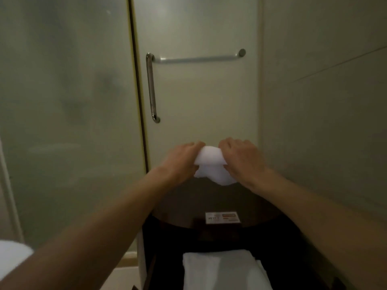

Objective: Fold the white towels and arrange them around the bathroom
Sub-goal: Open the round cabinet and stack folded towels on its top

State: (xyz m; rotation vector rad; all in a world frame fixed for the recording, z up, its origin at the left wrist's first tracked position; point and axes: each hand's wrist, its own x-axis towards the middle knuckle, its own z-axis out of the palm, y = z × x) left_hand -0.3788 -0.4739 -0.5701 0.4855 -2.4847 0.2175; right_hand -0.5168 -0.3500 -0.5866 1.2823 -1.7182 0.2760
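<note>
A small white towel (211,164) is bunched into a roll at the far edge of a dark round table (188,208). My left hand (180,160) grips its left end and my right hand (240,158) grips its right end, fingers curled over the top. A loose flap hangs below the roll between my hands. A second white towel (222,271), folded flat, lies on a lower dark shelf in front of me.
A frosted glass door (199,97) with a vertical chrome handle (151,88) and a horizontal bar (199,58) stands behind the table. A small printed card (222,217) lies on the table. Something white (12,256) shows at the lower left. A wall closes the right side.
</note>
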